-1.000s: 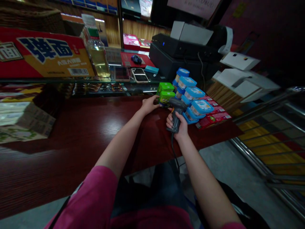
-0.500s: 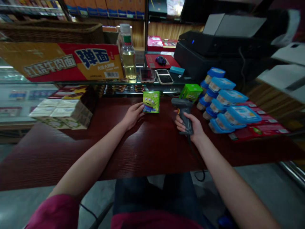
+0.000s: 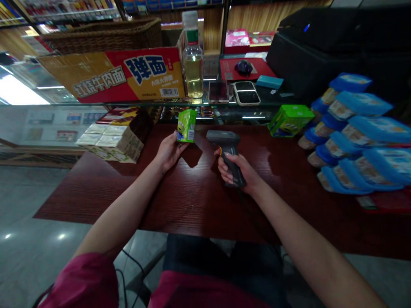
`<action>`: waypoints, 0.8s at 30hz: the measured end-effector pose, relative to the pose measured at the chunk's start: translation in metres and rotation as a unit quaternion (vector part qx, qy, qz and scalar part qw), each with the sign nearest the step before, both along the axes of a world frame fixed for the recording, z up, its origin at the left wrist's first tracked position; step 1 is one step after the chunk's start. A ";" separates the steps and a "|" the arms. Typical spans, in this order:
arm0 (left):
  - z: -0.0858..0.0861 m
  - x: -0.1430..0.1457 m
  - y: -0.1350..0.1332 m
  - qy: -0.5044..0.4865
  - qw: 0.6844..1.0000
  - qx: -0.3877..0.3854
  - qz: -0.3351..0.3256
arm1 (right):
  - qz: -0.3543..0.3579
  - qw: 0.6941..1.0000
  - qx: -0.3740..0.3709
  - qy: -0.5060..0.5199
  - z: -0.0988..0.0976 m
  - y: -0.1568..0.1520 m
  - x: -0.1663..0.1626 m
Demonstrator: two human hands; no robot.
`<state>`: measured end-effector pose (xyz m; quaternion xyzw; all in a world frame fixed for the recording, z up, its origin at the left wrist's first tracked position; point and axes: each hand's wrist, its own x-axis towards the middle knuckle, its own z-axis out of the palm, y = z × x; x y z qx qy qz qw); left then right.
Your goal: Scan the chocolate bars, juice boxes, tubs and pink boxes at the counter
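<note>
My left hand (image 3: pixel 168 149) grips a small green box (image 3: pixel 186 125) and holds it up just above the dark red wooden counter (image 3: pixel 192 201), with a side panel turned toward the scanner. My right hand (image 3: pixel 236 169) is wrapped round the handle of a grey barcode scanner (image 3: pixel 224 143), whose head points left at the box. A second green box (image 3: pixel 288 120) lies on the counter to the right. Stacked blue-lidded tubs (image 3: pixel 353 137) fill the counter's right end.
A pack of pale cartons (image 3: pixel 111 143) sits on the counter at the left. Behind it, a glass case top carries a red and yellow noodle box (image 3: pixel 118 75), an oil bottle (image 3: pixel 192 64), two phones (image 3: pixel 233 92) and a black machine (image 3: pixel 321 55). A wicker basket (image 3: pixel 105 34) stands behind.
My left hand took one green box from the pair, carried it left and lifted it off the counter, turning it. My right hand followed with the scanner. The view swung left.
</note>
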<state>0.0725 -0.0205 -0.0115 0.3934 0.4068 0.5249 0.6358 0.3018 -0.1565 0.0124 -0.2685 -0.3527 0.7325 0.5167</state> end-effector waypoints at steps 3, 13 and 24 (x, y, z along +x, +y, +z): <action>0.000 -0.002 -0.003 0.010 1.000 0.007 0.003 | 0.007 1.000 0.002 -0.003 0.001 -0.002 -0.001; 0.008 0.006 -0.002 -0.097 0.992 -0.076 0.024 | 0.016 1.000 0.015 -0.014 0.002 -0.009 -0.007; 0.005 -0.001 -0.008 -0.061 0.998 -0.016 -0.020 | 0.018 1.000 0.008 -0.020 0.006 -0.008 -0.007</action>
